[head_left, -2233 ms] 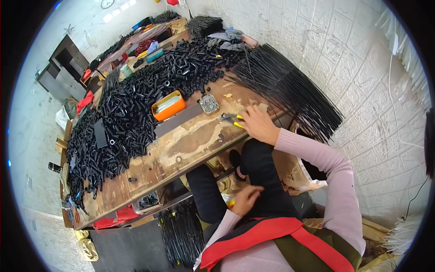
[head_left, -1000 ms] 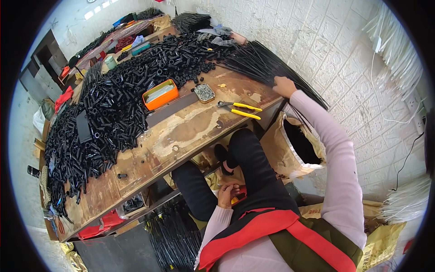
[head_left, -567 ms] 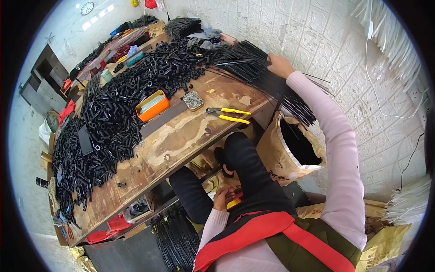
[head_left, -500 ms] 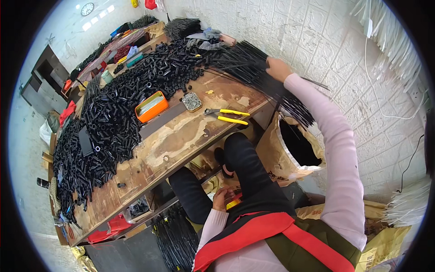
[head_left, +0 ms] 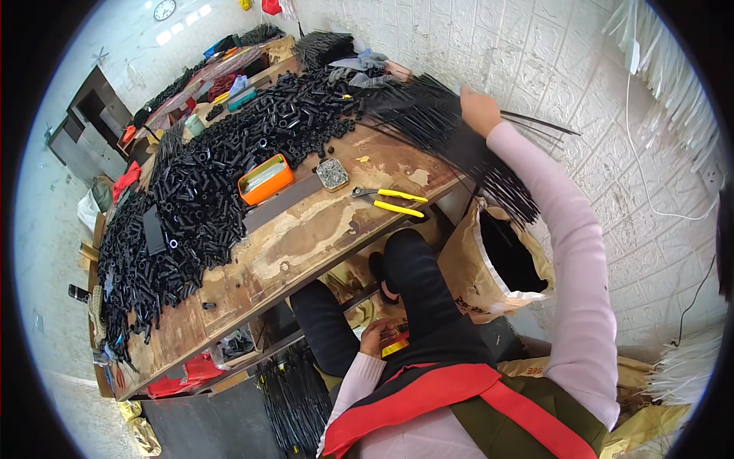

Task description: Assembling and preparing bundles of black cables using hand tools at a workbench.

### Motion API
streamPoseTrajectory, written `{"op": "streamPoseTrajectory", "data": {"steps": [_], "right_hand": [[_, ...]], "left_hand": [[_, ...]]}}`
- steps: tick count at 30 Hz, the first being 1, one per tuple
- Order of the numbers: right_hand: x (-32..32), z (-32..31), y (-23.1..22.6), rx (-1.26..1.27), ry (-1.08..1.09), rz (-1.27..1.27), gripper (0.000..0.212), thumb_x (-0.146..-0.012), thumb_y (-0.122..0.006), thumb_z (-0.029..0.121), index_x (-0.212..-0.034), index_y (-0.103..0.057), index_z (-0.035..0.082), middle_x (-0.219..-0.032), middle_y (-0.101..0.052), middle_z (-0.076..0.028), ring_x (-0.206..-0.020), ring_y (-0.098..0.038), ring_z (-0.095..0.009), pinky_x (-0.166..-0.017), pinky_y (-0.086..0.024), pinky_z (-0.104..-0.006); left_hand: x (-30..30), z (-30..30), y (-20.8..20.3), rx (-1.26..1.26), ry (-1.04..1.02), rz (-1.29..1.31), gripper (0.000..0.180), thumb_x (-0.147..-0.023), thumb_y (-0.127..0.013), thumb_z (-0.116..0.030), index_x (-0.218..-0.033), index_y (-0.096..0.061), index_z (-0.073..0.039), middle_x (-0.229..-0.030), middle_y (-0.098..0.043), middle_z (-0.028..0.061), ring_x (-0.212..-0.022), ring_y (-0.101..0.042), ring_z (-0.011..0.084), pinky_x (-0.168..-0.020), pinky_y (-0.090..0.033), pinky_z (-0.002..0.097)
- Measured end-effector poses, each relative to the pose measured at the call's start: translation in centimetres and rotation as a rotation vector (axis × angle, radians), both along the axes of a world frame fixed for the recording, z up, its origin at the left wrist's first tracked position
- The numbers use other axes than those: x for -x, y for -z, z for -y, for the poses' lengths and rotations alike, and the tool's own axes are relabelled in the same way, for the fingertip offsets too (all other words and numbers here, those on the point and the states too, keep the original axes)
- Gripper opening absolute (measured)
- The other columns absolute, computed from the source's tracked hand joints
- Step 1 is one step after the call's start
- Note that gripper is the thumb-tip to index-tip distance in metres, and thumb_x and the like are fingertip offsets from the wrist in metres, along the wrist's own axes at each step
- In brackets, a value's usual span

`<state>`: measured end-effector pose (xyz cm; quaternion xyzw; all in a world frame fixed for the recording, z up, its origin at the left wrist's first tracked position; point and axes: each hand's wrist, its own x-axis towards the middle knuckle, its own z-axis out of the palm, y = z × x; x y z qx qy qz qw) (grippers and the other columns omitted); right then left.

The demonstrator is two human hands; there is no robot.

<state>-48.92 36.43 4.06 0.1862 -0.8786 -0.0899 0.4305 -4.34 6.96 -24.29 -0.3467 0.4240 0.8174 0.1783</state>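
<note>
Right hand (head_left: 481,111): moved since the earliest frame, from the yellow-handled pliers (head_left: 399,196) across to the black rods (head_left: 457,143) at far right.
Right grip: bent fingers over the rods, tips hidden; cannot tell whether closed around any.
Black rods: lying fanned in a loose pile on the far right of the workbench (head_left: 306,233), overhanging its right end, with a few jutting right past the wrist.
Left hand (head_left: 375,337): low over the lap, fingers half curled, just beside a red-and-yellow item (head_left: 395,348); cannot tell whether holding anything.
Pliers: let go, flat on the near right of the workbench, handles spread and pointing right.
Metal tin (head_left: 334,189): filled with small metallic bits, near the pliers, to their left.
Orange box (head_left: 273,190): left of the tin, with pale flat pieces inside.
Dark strip (head_left: 283,204): flat on the near side of box and tin.
Heap of black tubes (head_left: 214,180): spread over the left and far workbench.
Paper sack (head_left: 465,271): open-mouthed, below the workbench's right end, dark inside.
</note>
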Motion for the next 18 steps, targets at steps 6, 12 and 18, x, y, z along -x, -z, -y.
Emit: {"op": "streamPoseTrajectory", "data": {"steps": [6,12,18], "right_hand": [[1.0,1.5,-12.9,0.496,-0.012,1.006,0.042,-0.081,-0.074,0.04,-0.073,-0.063,0.001,-0.054,-0.052,-0.002,-0.042,-0.043,-0.014,-0.039,-0.032,-0.031],[-2.2,8.1,-14.9,1.097,-0.815,1.569,0.026,-0.095,-0.064,0.03,-0.095,-0.055,0.005,-0.059,-0.031,0.008,-0.045,-0.026,-0.003,-0.04,-0.02,-0.0206],[-13.7,19.0,-13.9,1.67,-1.152,1.589,0.027,-0.102,-0.047,0.03,-0.103,-0.054,0.004,-0.065,-0.038,0.005,-0.048,-0.032,-0.006,-0.043,-0.027,-0.0217]], "left_hand": [[0.1,0.0,0.6,0.003,0.001,-0.024,0.022,-0.097,-0.05,-0.01,-0.114,-0.063,-0.004,-0.092,-0.069,0.0084,-0.077,-0.067,0.019,-0.07,-0.057,0.0315],[0.2,1.2,-3.9,0.105,0.136,-0.228,0.022,-0.098,-0.053,-0.014,-0.115,-0.061,-0.003,-0.093,-0.068,0.0077,-0.078,-0.067,0.017,-0.069,-0.056,0.0291],[7.2,5.0,-30.0,0.712,0.185,-1.017,0.038,-0.105,-0.042,-0.034,-0.114,-0.058,-0.001,-0.099,-0.067,0.0074,-0.098,-0.062,0.0178,-0.092,-0.046,0.0309]]}}
